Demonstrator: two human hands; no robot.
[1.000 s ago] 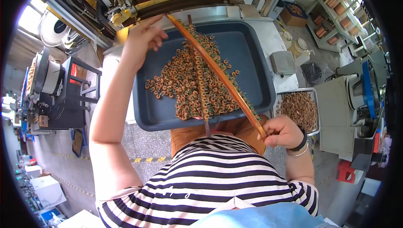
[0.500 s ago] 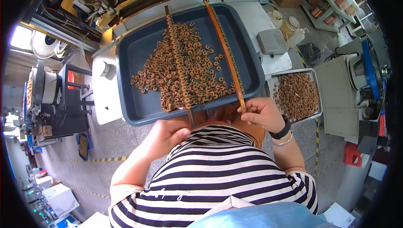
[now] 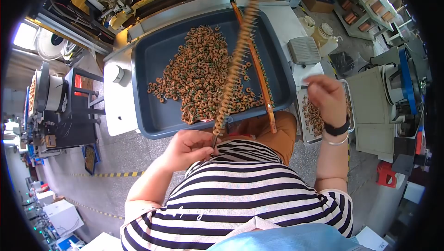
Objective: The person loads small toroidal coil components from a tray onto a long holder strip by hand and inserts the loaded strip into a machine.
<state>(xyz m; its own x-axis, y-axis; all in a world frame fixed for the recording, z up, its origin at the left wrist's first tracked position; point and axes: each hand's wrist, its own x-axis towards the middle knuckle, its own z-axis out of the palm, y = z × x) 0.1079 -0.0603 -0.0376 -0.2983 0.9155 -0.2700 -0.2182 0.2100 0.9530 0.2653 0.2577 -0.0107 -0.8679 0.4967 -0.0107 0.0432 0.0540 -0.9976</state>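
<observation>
My left hand point(image 3: 192, 150) is closed on the lower end of a long bar lined with copper-coloured coils point(image 3: 232, 73), raised at a slant over the tray and blurred toward its top. A dark blue-grey tray point(image 3: 159, 52) holds a heap of small copper ring coils point(image 3: 196, 75) with green bits. An orange-brown wooden strip point(image 3: 261, 77) lies across the tray's right side, its near end sticking out past the rim. My right hand point(image 3: 326, 96) is raised above the smaller tray at the right, fingers loosely apart, holding nothing.
A metal tray point(image 3: 309, 136) of small coils sits at the right. A grey ridged box point(image 3: 304, 51) and plastic jugs point(image 3: 326, 38) stand on the white table beyond the big tray. Machinery point(image 3: 115, 6) is at the back left, and a red stool point(image 3: 386, 174) at the right.
My left hand has taken hold of the coil-lined bar and lifted it from the heap, tilting it right. My right hand has let go of the wooden strip and moved up and right.
</observation>
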